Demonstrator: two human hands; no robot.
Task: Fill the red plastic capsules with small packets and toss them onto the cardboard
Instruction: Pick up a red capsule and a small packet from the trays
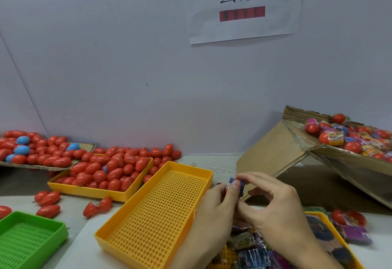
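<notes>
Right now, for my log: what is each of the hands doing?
Left hand: pinches the blue packet.
Right hand: pinches the same packet.

Bare tabletop (pixel 220 163) runs between the empty yellow perforated tray (pixel 157 213) and the tilted cardboard box (pixel 273 152) on the right. Far left, the capsule-filled yellow tray (pixel 84 190) and loose red capsules (pixel 47 198) crowd the surface.

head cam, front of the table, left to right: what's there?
green tray → open red capsule → empty yellow tray → left hand → right hand → purple packet
</notes>
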